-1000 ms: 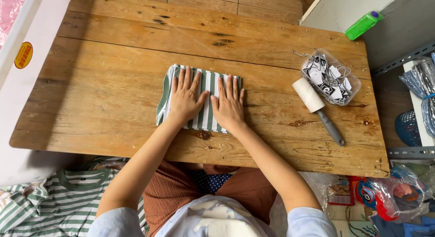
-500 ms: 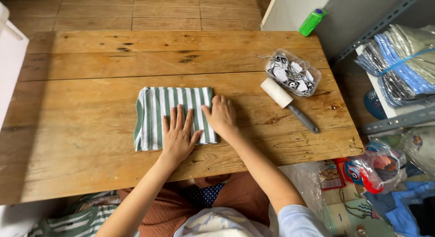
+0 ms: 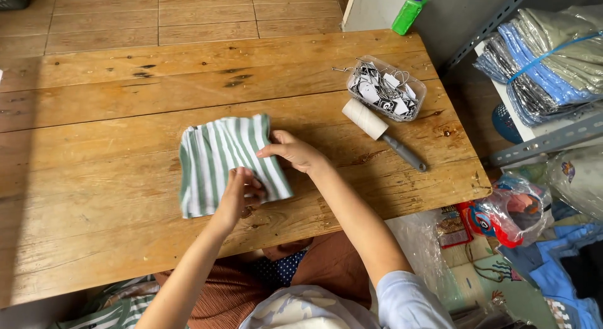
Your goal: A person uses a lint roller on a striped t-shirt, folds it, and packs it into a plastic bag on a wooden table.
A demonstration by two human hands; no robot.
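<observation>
A worn wooden table [image 3: 94, 115] carries a folded green-striped cloth [image 3: 220, 162] near its front edge. The left hand [image 3: 239, 194] pinches the near edge; the right hand [image 3: 292, 152] grips the far corner. Both grips should stay level to keep the folds aligned. A lint roller [image 3: 377, 129] lies just right.

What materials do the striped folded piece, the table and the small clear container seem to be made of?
Striped folded piece: soft woven or knit fabric, matte; its edges bend and crease under the left hand and right hand.
Table: bare wood planks, worn, with visible grain, knots and dark stains.
Small clear container: probably thin plastic, glossy and see-through.
</observation>
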